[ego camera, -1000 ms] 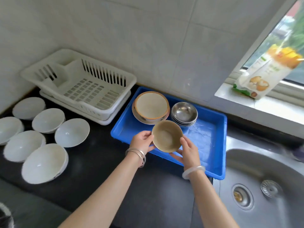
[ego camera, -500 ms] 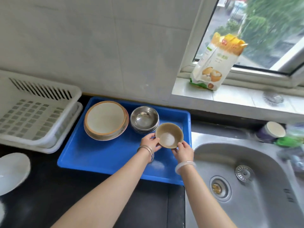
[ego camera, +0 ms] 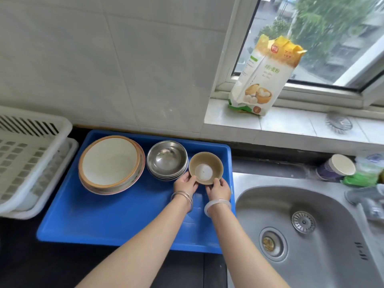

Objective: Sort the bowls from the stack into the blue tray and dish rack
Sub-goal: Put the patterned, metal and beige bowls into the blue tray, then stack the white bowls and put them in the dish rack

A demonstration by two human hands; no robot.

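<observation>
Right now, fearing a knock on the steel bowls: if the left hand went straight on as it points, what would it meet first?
The small brown bowl, which the left hand holds; behind it, the blue tray's far wall. The steel bowls seem just left of that line.

Single view: head camera, wide-angle, worn by person. Faces forward and steeply down at counter. Blue tray (ego camera: 116, 221) fills lower-middle frame, close to lens. Frame centre falls near brown bowl (ego camera: 205, 168) in tray's far right corner, gripped by left hand (ego camera: 185, 183) and right hand (ego camera: 218, 189); forearms enter from bottom edge, across tray. Left of tray: dish rack (ego camera: 31, 163), cut by frame edge. Right of tray: sink (ego camera: 324, 206), also cut. Behind tray: tiled wall (ego camera: 104, 59), window sill (ego camera: 291, 125).
</observation>
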